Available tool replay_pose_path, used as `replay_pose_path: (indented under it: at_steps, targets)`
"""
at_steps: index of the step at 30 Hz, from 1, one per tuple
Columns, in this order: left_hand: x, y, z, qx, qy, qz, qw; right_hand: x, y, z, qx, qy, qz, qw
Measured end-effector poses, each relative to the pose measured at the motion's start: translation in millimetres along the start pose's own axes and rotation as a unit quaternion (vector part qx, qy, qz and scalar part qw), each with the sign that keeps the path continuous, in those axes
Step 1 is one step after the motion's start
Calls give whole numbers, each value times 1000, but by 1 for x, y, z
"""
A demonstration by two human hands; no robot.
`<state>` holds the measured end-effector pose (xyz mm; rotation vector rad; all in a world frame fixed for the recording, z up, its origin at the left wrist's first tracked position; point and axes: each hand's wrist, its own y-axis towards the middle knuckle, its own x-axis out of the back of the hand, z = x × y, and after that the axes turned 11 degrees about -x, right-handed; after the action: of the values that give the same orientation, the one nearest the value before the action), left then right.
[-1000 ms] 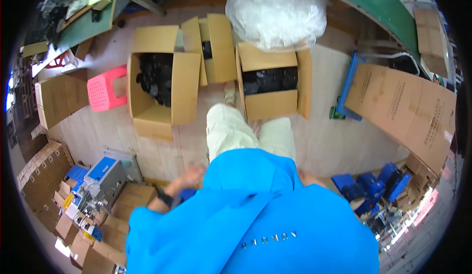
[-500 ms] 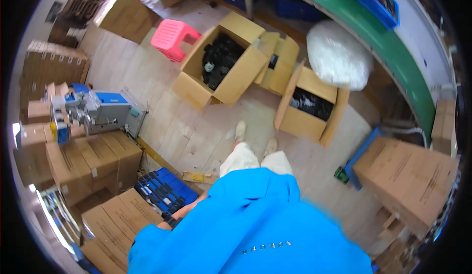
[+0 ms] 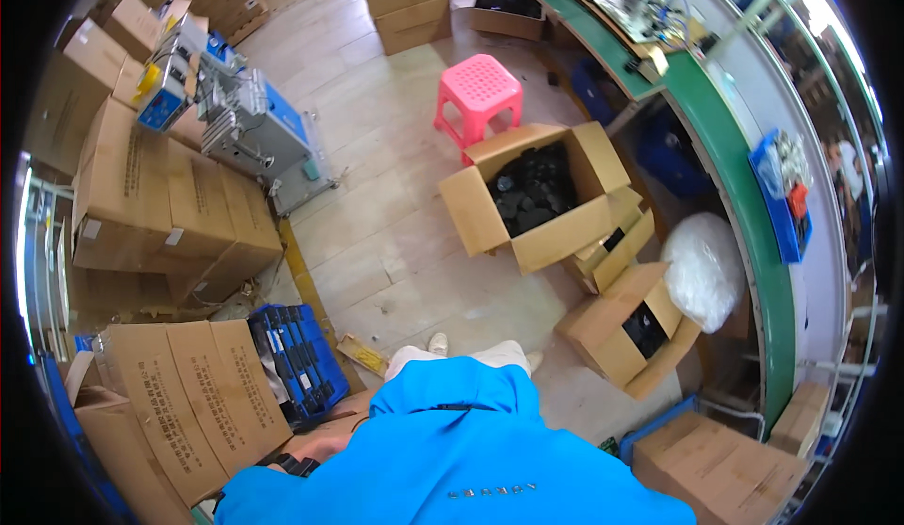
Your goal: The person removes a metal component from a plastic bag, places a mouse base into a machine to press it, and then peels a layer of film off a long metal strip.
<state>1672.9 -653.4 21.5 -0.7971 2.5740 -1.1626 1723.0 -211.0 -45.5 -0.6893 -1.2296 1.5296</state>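
Note:
Both my hands are at the lower left, close against my blue jacket. The bare skin of my right hand and forearm reaches across to the left, its fingers mostly hidden. Small black parts show against it, their exact kind unclear. Only a sliver of my left hand shows at the end of its blue sleeve, fingers hidden by the jacket. Just beyond my hands a blue crate holds long black parts. Beside it stand brown cartons.
Ahead, an open carton holds black pieces, with a pink stool behind. Another open carton and a clear plastic bag stand before a green workbench. A grey-blue machine and stacked cartons line the left.
The view has swung to the left, so the open cartons and stool now appear further right. The hands remain at the lower left beside the blue crate.

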Motion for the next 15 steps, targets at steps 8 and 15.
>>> replay_pose_path:
  at_steps: [8, 15]
  targets:
    - [142, -31, 30, 30, -101, -69, 992, -20, 45, 150, -31, -71, 9, 997]
    - [314, -10, -3, 40, -123, -130, 983, -33, 133, 330, -28, -100, 29, 994]
